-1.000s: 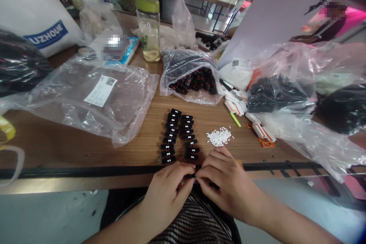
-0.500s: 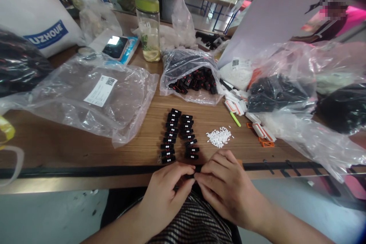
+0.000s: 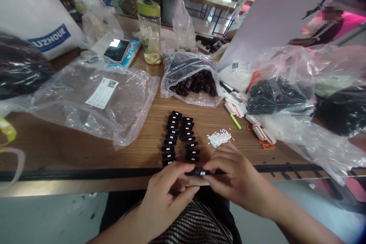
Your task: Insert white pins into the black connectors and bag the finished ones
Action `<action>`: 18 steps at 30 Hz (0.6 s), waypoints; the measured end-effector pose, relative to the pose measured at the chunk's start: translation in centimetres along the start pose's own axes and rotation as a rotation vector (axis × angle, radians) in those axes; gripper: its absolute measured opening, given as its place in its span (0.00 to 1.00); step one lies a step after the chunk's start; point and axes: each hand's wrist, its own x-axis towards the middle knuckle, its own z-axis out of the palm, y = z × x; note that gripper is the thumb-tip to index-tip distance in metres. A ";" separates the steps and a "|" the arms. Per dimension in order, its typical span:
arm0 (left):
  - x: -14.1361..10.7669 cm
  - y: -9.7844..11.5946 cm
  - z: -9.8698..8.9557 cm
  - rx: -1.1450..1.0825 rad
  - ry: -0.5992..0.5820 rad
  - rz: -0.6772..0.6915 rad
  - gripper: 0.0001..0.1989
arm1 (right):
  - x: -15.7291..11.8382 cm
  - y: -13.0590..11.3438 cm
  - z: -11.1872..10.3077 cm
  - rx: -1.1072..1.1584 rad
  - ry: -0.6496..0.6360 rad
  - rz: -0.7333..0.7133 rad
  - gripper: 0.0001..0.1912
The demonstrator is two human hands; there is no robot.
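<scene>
My right hand (image 3: 228, 167) pinches a small black connector housing (image 3: 202, 173) at the table's front edge. Two white plugs show side by side on it. My left hand (image 3: 168, 187) is just to its left, thumb and index finger apart; whether the index fingertip touches the housing I cannot tell. Beyond my hands, similar black housings lie in two columns, a left column (image 3: 172, 132) and a right column (image 3: 188, 134), each piece bearing white dots. A heap of tiny white plugs (image 3: 219, 138) lies just past my right hand.
An opened clear bag of black housings (image 3: 194, 84) lies behind the columns. A flattened clear bag (image 3: 71, 99) covers the left side. A green-lidded bottle (image 3: 149, 32) and a phone (image 3: 116, 49) stand farther back. White-and-orange pieces (image 3: 263, 133) and full bags (image 3: 280, 95) crowd the right.
My fingers have parted: the left thumb and index finger spread, and the right hand has shifted slightly right with the housing. Its white plugs now show.
</scene>
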 end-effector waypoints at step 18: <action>-0.5 -0.3 0.2 0.196 -0.013 0.066 0.12 | 9.9 8.8 -2.7 -0.120 0.049 0.233 0.13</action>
